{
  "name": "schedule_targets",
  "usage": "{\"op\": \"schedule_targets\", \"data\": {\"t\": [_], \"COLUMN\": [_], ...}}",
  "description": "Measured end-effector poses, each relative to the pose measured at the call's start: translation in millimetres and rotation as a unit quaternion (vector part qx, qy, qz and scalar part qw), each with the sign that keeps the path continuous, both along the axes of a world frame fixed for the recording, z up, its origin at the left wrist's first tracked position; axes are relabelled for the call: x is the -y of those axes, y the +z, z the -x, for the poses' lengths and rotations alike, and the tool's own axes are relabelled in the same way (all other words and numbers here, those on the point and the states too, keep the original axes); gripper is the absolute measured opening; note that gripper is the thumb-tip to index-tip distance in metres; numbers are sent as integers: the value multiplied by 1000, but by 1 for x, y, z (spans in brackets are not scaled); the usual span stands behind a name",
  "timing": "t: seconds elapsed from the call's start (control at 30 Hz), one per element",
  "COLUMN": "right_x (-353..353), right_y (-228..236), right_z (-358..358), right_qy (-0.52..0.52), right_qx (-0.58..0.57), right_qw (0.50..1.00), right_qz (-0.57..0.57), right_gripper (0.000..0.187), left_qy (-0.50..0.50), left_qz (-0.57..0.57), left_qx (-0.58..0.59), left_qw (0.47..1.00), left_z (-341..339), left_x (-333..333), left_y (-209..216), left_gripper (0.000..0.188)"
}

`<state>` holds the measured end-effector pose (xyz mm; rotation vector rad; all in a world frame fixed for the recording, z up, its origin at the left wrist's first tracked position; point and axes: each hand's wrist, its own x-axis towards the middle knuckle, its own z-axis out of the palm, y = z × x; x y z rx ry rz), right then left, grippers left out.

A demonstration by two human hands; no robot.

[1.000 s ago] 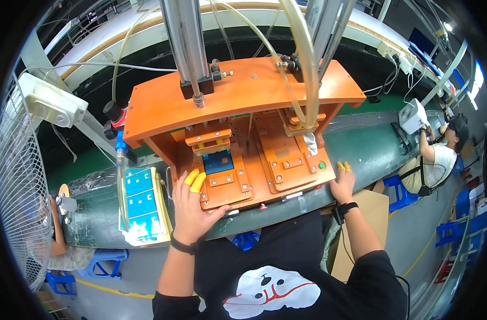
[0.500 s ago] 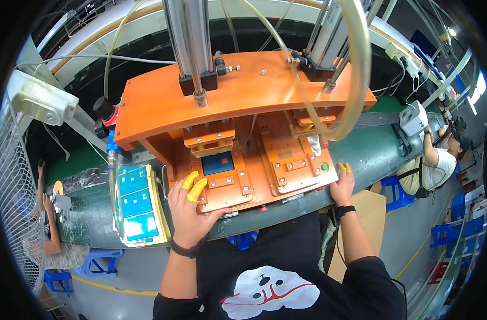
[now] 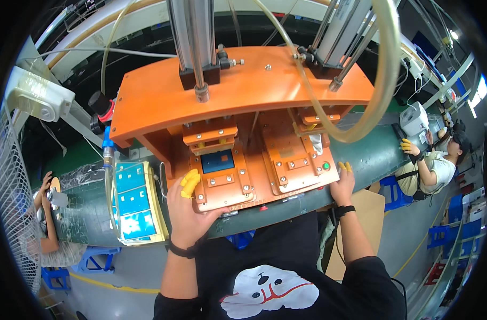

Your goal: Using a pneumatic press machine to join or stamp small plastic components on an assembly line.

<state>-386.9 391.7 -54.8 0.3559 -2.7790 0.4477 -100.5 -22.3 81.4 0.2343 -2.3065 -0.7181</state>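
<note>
An orange two-station press (image 3: 243, 74) stands on the green bench in front of me. On its left plate lies a small dark blue panel (image 3: 218, 161), under a raised orange press head (image 3: 210, 133). My left hand (image 3: 189, 210) rests at the front left corner of that plate, thumb stretched along the front edge, yellow finger covers on two fingers; it holds nothing. My right hand (image 3: 343, 185) lies against the base's right front corner, fingers extended and yellow-tipped, near a green button (image 3: 325, 166). The right plate (image 3: 294, 165) shows no panel.
Left of the press, a stack of blue panels on yellowish sheets (image 3: 137, 200) lies on the bench (image 3: 86, 213). A clear hose (image 3: 384, 80) loops before the press. A white fan (image 3: 414, 118) and a co-worker (image 3: 440, 160) are at right; another person's hands (image 3: 46, 194) are at far left.
The view has shifted slightly. My left hand's yellow-covered fingers have drawn closer together at the plate's edge; my right hand stays put. The co-worker at right now shows a yellow-fingered hand over the bench.
</note>
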Motion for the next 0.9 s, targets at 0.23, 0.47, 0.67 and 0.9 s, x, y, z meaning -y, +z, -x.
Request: {"op": "schedule_targets", "data": {"t": [0.23,0.47,0.67,0.9], "right_x": [-9,-6,-7,-6], "right_y": [-6,-1,-7,-3], "right_z": [2,-1,1,3], "right_qy": [1,-10,2,-9], "right_qx": [11,32,16,31], "right_qw": [1000,999,1000,999], "right_qz": [1,6,13,18], "right_gripper": [61,62,62,63], "left_qy": [19,21,21,27], "left_qz": [1,12,-23,-2], "left_qx": [25,29,15,14], "left_qw": [1000,999,999,1000], "left_z": [0,0,-2,1], "left_x": [-3,-5,-4,-4], "left_y": [6,6,7,5], "left_gripper": [102,98,98,97]}}
